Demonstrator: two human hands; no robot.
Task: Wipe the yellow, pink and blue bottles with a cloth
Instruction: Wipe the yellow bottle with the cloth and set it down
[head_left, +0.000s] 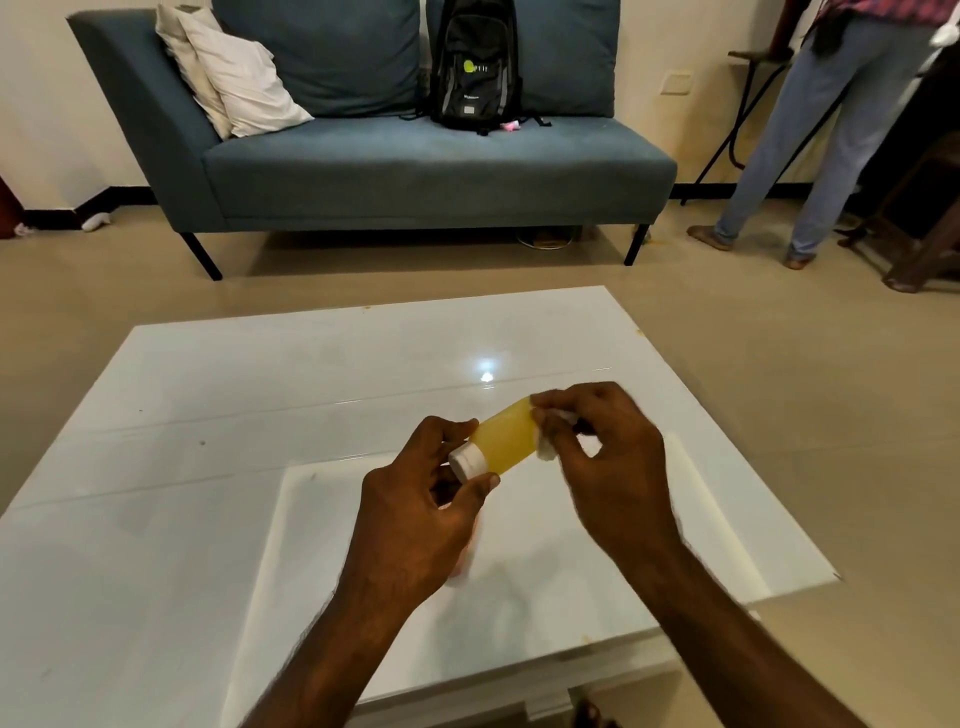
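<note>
Across the top of the frame, a blue-grey sofa (415, 171) is sitting against the wall, and a glossy white table (208, 415) is filling the lower half. A person in jeans (831, 130) is standing at the upper right, a black backpack (475, 67) is leaning on the sofa's back cushions, and white pillows (244, 83) are lying at its left end.

At centre frame, above the table, we are working with both hands. Our left hand (421, 519) is curling its thumb and fingers round the capped end of the yellow bottle (506, 441), holding it tilted, its far end pointing to the upper right. Our right hand (608, 467) is pinching a small white cloth (545, 449) against that far end. The white cap (467, 460) is facing us.

We are judging the task to be at an early stage: the yellow bottle is being wiped now. A pale pink shape (462, 561) is peeking out below our left hand, perhaps the pink bottle, though we cannot tell. No blue bottle is showing, so whether either has been wiped is something we cannot say.
</note>
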